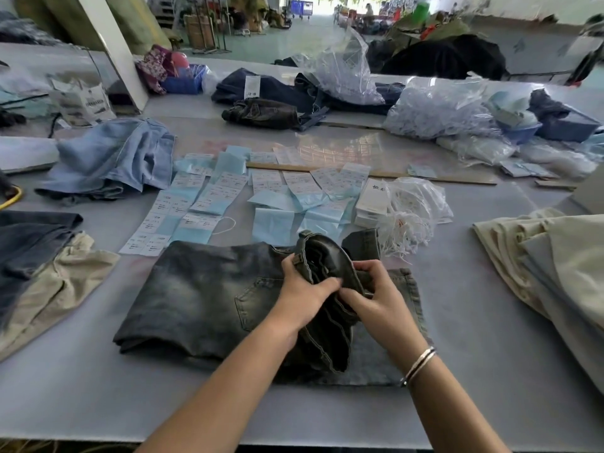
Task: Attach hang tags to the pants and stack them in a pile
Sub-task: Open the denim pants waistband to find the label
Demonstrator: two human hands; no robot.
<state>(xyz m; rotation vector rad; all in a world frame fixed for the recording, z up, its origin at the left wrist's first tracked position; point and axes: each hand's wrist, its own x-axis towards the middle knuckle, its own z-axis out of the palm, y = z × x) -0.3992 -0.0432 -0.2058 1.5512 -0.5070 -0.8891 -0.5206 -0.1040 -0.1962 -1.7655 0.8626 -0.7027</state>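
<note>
A folded pair of dark washed jeans point(196, 295) lies in front of me on the grey table point(457, 354). Its waistband is lifted and bunched between my hands. My left hand point(304, 292) grips the bunched waistband from the left, fingers curled round the fabric. My right hand point(376, 292) pinches the same waistband from the right; a silver bracelet sits on that wrist. Behind the jeans, several light-blue and white hang tags point(228, 197) are spread in rows. A bundle of white tag strings point(411, 220) in clear plastic lies at their right, beside a small stack of white tags point(372, 204).
Cream pants point(549, 263) are piled at the right, dark and beige pants point(39, 269) at the left, light-blue jeans point(111, 158) at the back left. Dark jeans point(261, 103), plastic bags point(438, 109), blue bins and a wooden ruler point(425, 176) lie further back.
</note>
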